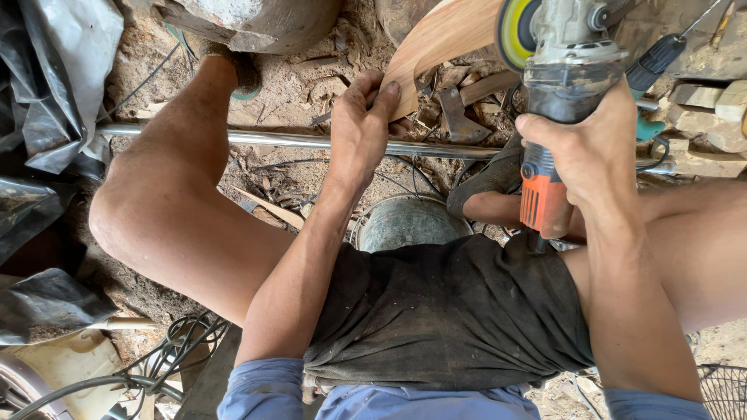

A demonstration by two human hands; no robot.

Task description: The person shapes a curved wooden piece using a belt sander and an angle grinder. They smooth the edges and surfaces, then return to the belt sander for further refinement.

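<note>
L hand [359, 128] fingers clamped on near end of curved wood piece [436, 39], steadying it over metal pipe [296, 141] & sawdust floor, while R hand [587, 152] fingers wrap angle grinder [556, 85], disc [513, 31] at wood's edge.

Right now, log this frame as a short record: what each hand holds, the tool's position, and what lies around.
left hand: left hand grips the lower end of a curved wooden piece
right hand: right hand holds an angle grinder by its body
tool position: grinder disc sits at the wood's right edge
posture: seated, knees apart, dark shorts
surroundings: metal pipe across the ground, metal bucket between the legs, hatchet, wood scraps, cables
</note>
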